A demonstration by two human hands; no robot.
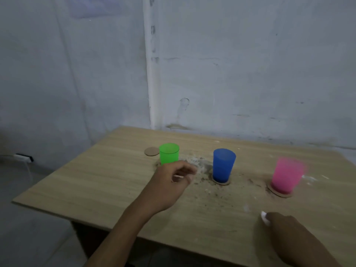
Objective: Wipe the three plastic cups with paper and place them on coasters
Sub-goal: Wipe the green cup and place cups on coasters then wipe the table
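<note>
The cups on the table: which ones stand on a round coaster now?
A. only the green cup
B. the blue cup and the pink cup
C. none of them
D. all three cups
B: the blue cup and the pink cup each sit on a coaster, while the third coaster lies bare beside the green cup.

table (96,182): light wood, dusty in the middle
coasters: one bare (151,151); one under blue cup (223,164); one under pink cup (287,175)
green cup (169,154): directly on table
</note>
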